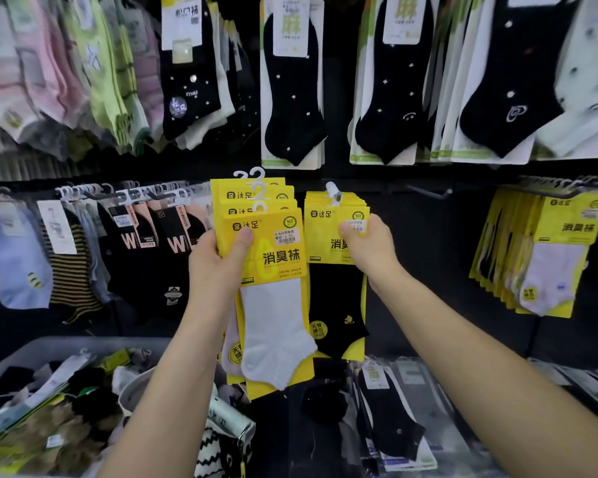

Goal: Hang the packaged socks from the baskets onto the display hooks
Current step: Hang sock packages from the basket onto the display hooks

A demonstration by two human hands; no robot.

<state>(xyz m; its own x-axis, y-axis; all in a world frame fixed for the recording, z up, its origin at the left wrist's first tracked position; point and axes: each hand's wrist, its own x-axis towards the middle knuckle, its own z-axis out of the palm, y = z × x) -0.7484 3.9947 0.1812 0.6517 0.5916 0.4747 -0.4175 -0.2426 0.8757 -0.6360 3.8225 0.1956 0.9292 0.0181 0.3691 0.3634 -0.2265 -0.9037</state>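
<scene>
Grey basket (45, 350) of loose socks: low, below-left of the left fingers (208, 241). Fanned stack of yellow white-sock packs (273, 315): gripped by left hand (218, 263), thumb on front card, fingers wrapped behind, hangers poking up above the fingers, on no hook. Yellow black-sock packs (335, 305): right hand (366, 246) pinches the front card, socks hang below the right fingers (377, 232). Their white hanger (332, 193): just above those fingers; seated on a peg or not, can't tell.
</scene>
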